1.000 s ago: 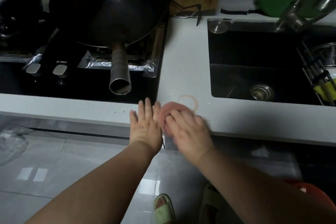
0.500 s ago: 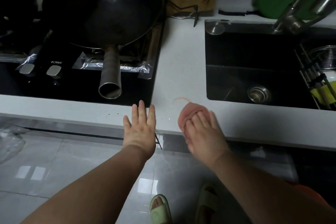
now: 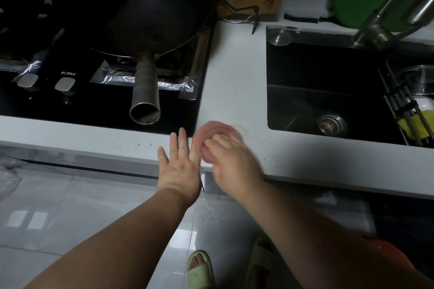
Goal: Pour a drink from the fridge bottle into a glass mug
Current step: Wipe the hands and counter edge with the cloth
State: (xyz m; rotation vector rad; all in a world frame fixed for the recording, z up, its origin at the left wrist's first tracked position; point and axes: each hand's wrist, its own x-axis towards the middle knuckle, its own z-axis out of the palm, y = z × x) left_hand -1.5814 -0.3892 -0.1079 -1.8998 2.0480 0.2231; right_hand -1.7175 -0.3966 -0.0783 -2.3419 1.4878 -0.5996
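**A:** What is the right grip [image 3: 234, 166] doing?

**B:** Its fingers lie across a round pink cloth [image 3: 211, 134] and press it onto the white speckled stone surface [image 3: 234, 65]. Through the motion blur it reads as flat pressing, not clutching.

**A:** And the left grip [image 3: 179, 166]?

**B:** Fingers straight and apart, palm down on the surface's front edge, just beside the cloth. It holds nothing.

**A:** What has just changed?

**B:** Half a second ago the cloth sat further right, nearer the front edge. Now it has swept back up and left, over a faint brownish ring stain [image 3: 243, 129]. Only an arc of the stain shows at the cloth's right side.

**A:** What does that mean for the drink?

**B:** This looks like wiping, not pouring. Neither the fridge bottle nor the glass mug is in view, and neither stands on the strip between the black glass hob [image 3: 70, 105] and the black sunken sink [image 3: 305, 73]. I cannot tell whether the pour is finished or not yet begun.
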